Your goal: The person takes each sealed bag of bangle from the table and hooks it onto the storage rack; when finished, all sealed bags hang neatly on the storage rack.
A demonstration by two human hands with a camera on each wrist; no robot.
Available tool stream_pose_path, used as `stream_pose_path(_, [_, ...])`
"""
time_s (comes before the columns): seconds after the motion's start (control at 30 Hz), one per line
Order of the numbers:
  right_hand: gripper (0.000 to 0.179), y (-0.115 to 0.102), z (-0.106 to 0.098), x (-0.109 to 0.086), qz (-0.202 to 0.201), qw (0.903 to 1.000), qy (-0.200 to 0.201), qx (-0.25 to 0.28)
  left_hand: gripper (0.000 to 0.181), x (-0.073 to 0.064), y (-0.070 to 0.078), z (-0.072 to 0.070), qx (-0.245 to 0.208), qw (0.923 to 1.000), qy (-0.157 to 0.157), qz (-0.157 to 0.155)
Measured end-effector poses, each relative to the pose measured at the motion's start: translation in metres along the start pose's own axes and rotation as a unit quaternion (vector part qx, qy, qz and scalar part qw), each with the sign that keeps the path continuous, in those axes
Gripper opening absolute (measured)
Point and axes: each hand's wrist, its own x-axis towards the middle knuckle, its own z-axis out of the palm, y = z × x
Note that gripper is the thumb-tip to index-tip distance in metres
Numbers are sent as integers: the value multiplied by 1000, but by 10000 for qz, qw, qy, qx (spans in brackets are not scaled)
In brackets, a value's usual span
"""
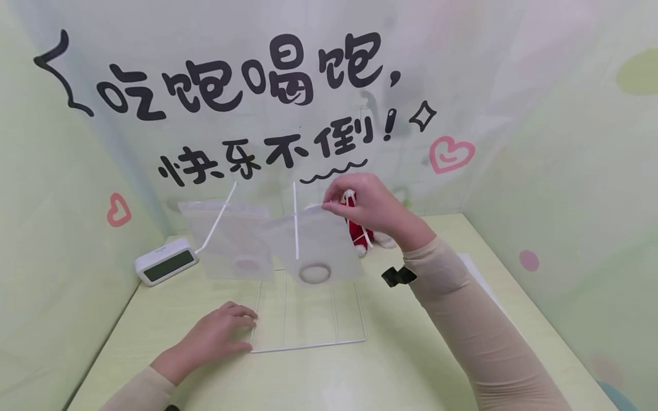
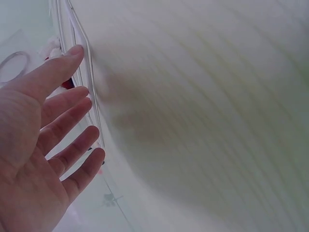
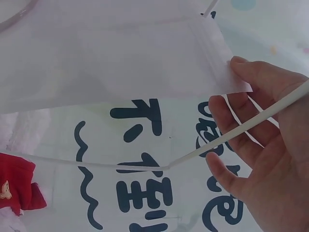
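Note:
My right hand (image 1: 367,205) pinches the upper right corner of a translucent zip bag (image 1: 329,242) between thumb and fingers. A round ring-like item (image 1: 315,283) shows near the bottom of that bag. The bag hangs by a white prong (image 1: 296,228) of a wire rack (image 1: 308,346). To its left, another translucent bag (image 1: 226,228) hangs at a second prong, with a pale round item inside. My left hand (image 1: 213,337) touches the left side of the rack's base, fingers extended. In the right wrist view a white rod (image 3: 260,118) crosses in front of my palm.
A white digital clock (image 1: 167,261) stands at the table's back left. Behind my right hand is a plush toy in red (image 1: 357,231), partly hidden by a rack prong. A white sheet (image 1: 480,277) lies at the right, beyond my sleeve. Printed curtains enclose the table.

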Motion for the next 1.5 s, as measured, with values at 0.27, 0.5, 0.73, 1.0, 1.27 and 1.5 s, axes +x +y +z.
stream_pose_path(0.27, [6, 5, -9, -15, -245, 9991, 331, -95, 41, 0, -2, 0, -73, 10000, -43, -1])
stream_pose_path(0.5, [12, 20, -22, -47, 123, 9969, 681, -375, 41, 1, -6, 5, -35, 10000, -8, 60])
stream_pose_path(0.73, [16, 45, -33, -91, 839, 9921, 570, -738, 41, 3, -6, 5, -89, 10000, -12, 29])
stream_pose_path(1.0, [17, 89, -40, -139, 1311, 9835, 505, -1137, 41, 3, -4, 3, -119, 9999, -41, -18])
stream_pose_path(1.27, [14, 127, -46, -183, 1715, 9753, 477, -1305, 41, 3, -4, 0, -126, 9999, -52, 5])
stream_pose_path(1.5, [13, 158, -50, -218, 2078, 9669, 251, -1458, 41, 1, -5, 4, -192, 9998, 6, -19])
